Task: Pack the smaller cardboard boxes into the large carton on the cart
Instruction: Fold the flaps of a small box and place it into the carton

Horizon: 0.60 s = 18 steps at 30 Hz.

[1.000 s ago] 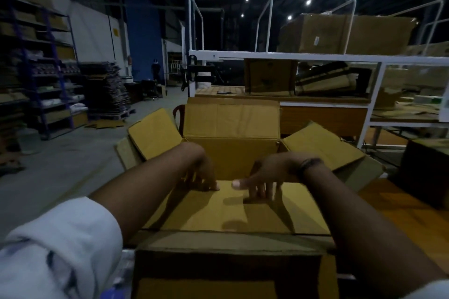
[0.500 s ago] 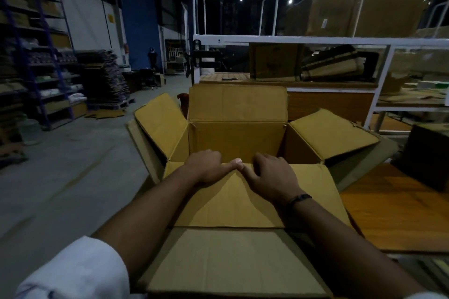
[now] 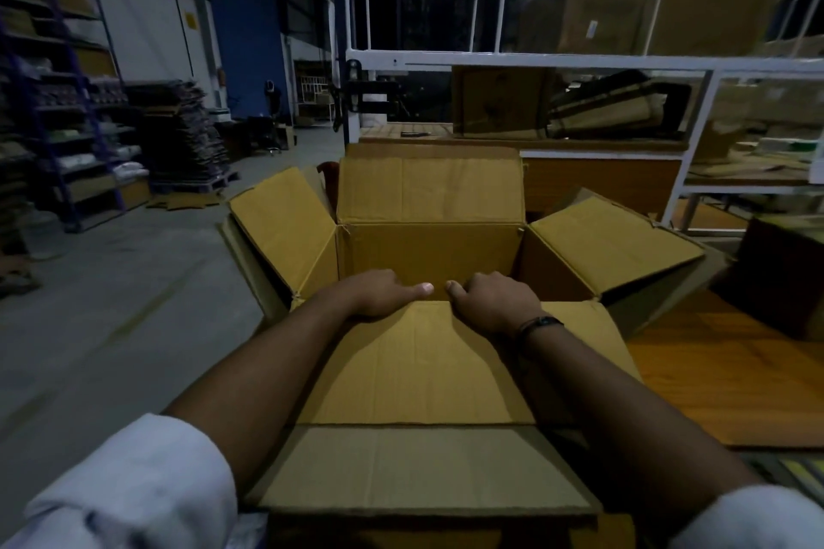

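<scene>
The large carton (image 3: 430, 254) stands open in front of the person, just beside the wooden table (image 3: 722, 374) on its right; whatever carries it is hidden, so I cannot tell from here whether it sits on the cart. All four flaps are folded outward, probably to keep the mouth clear for loading: the far flap (image 3: 430, 187) stands up, the left flap (image 3: 285, 227) and right flap (image 3: 611, 241) splay to the sides, and the near flap (image 3: 428, 366) lies back toward the person under both forearms. A greyer cardboard panel (image 3: 423, 468) continues below it; what it belongs to is unclear.

Both hands hook over the carton's near rim at the flap's fold. The left hand (image 3: 383, 294) and the right hand (image 3: 495, 303), a dark wristband (image 3: 539, 323) behind it, sit near each other at the middle of the rim. Their fingers curl down inside the carton, and the thumbs lie along the top with tips pointing at each other but apart. This looks like a grip for steadying the carton, or for pressing the flap flat.

No smaller box shows inside; the floor of the carton is hidden. By my reading, packing is not yet under way
</scene>
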Tool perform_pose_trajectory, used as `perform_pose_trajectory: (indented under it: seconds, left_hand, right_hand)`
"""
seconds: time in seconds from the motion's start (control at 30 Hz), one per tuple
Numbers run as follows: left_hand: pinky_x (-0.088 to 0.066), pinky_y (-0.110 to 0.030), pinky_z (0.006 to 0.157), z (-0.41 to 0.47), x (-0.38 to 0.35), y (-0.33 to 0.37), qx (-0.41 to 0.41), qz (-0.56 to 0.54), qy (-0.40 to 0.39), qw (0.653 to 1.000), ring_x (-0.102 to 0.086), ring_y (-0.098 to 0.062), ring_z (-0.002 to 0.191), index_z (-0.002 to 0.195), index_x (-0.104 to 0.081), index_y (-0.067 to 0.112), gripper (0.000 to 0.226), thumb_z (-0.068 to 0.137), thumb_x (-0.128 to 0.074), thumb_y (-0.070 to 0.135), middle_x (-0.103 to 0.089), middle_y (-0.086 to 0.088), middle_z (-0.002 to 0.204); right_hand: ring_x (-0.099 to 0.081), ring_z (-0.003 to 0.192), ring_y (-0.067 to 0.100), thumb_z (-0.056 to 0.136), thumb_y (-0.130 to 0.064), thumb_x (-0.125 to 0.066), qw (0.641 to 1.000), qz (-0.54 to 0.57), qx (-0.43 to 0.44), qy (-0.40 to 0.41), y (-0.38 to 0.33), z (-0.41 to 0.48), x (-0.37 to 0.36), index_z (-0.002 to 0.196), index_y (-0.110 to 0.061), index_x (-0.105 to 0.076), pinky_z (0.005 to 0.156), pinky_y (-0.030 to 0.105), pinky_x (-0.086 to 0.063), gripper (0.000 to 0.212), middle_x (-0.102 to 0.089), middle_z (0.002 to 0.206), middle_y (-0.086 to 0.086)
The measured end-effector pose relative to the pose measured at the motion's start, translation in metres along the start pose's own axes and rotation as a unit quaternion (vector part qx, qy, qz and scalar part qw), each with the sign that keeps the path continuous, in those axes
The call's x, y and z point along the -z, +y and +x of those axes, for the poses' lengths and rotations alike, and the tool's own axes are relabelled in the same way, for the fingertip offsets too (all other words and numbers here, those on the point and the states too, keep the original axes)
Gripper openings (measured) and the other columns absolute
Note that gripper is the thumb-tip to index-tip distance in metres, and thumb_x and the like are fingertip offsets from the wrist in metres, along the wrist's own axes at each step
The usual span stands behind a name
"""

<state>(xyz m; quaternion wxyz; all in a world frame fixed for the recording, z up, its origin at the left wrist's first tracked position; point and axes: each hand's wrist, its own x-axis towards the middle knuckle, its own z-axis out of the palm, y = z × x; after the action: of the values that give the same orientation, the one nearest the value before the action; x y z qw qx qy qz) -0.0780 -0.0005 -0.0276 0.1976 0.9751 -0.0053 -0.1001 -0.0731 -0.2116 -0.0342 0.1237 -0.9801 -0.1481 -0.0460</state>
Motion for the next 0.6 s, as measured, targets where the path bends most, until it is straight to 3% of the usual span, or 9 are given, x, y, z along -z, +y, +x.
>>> perform_pose_trajectory:
  seconds: [0.1, 0.2, 0.27, 0.3, 0.37, 0.4, 0.5, 0.6]
  left_hand:
    - [-0.051, -0.048, 0.100, 0.008, 0.002, -0.001, 0.001, -0.002, -0.015, 1.000, -0.062, -0.031, 0.120, 0.129, -0.068, 0.007, 0.091, 0.089, -0.042, 0.085, -0.063, -0.015, 0.138]
    - [-0.052, -0.041, 0.086, 0.015, 0.008, -0.007, 0.005, 0.052, 0.043, 0.998, -0.064, -0.025, 0.106, 0.117, -0.070, 0.011, 0.073, 0.093, -0.048, 0.077, -0.069, -0.011, 0.122]
    - [-0.044, -0.052, 0.104, 0.018, 0.015, -0.015, 0.029, 0.135, 0.109, 0.984, -0.060, -0.028, 0.116, 0.113, -0.070, 0.017, 0.064, 0.094, -0.048, 0.074, -0.069, -0.009, 0.123]
    - [-0.030, -0.061, 0.115, 0.019, 0.019, -0.021, 0.051, 0.184, 0.144, 0.971, -0.054, -0.032, 0.128, 0.114, -0.070, 0.020, 0.062, 0.094, -0.048, 0.074, -0.066, -0.010, 0.128]
    - [-0.004, -0.067, 0.121, 0.019, 0.022, -0.035, 0.102, 0.238, 0.197, 0.945, -0.031, -0.043, 0.147, 0.120, -0.069, 0.023, 0.061, 0.094, -0.048, 0.073, -0.055, -0.014, 0.144]
    - [0.000, -0.066, 0.123, 0.019, 0.023, -0.041, 0.123, 0.241, 0.219, 0.937, -0.022, -0.047, 0.150, 0.128, -0.067, 0.023, 0.063, 0.093, -0.048, 0.072, -0.046, -0.018, 0.153]
    - [0.000, -0.063, 0.124, 0.023, 0.020, -0.054, 0.181, 0.184, 0.259, 0.931, -0.006, -0.056, 0.152, 0.146, -0.051, 0.018, 0.076, 0.091, -0.055, 0.071, -0.011, -0.028, 0.168]
    - [-0.010, -0.061, 0.125, 0.030, 0.025, -0.055, 0.234, 0.084, 0.254, 0.935, -0.012, -0.057, 0.151, 0.155, -0.036, 0.015, 0.093, 0.088, -0.056, 0.075, -0.011, -0.030, 0.167]
  right_hand:
    - [-0.061, 0.068, 0.017, 0.107, -0.057, -0.028, 1.000, -0.014, -0.001, -0.015, -0.001, -0.001, 0.000, 0.080, -0.020, -0.064, 0.068, 0.034, -0.053, 0.059, -0.063, 0.075, 0.000]
    - [-0.062, 0.070, 0.018, 0.106, -0.057, -0.025, 1.000, -0.019, -0.001, -0.020, 0.002, -0.001, -0.003, 0.080, -0.020, -0.064, 0.071, 0.035, -0.054, 0.060, -0.064, 0.075, 0.001]
    - [-0.058, 0.066, 0.018, 0.106, -0.058, -0.024, 1.000, -0.019, 0.001, -0.017, 0.004, 0.001, -0.005, 0.078, -0.019, -0.063, 0.066, 0.034, -0.051, 0.062, -0.061, 0.073, 0.000]
    - [-0.056, 0.065, 0.017, 0.106, -0.057, -0.024, 1.000, -0.019, 0.005, -0.014, 0.005, 0.001, -0.006, 0.076, -0.019, -0.062, 0.064, 0.033, -0.048, 0.062, -0.059, 0.071, 0.000]
    - [-0.052, 0.062, 0.017, 0.107, -0.057, -0.023, 1.000, -0.022, 0.012, -0.004, 0.005, 0.002, -0.007, 0.075, -0.019, -0.060, 0.060, 0.032, -0.043, 0.062, -0.056, 0.069, 0.000]
    - [-0.051, 0.061, 0.017, 0.107, -0.057, -0.023, 1.000, -0.024, 0.014, 0.001, 0.006, 0.003, -0.008, 0.074, -0.019, -0.060, 0.059, 0.031, -0.042, 0.062, -0.055, 0.068, 0.000]
    - [-0.050, 0.059, 0.016, 0.106, -0.058, -0.024, 1.000, -0.025, 0.016, 0.012, 0.006, 0.004, -0.010, 0.074, -0.019, -0.060, 0.057, 0.030, -0.041, 0.062, -0.054, 0.067, -0.001]
    - [-0.049, 0.058, 0.016, 0.107, -0.057, -0.024, 0.999, -0.025, 0.014, 0.021, 0.007, 0.002, -0.009, 0.072, -0.019, -0.058, 0.056, 0.030, -0.040, 0.061, -0.053, 0.065, -0.001]
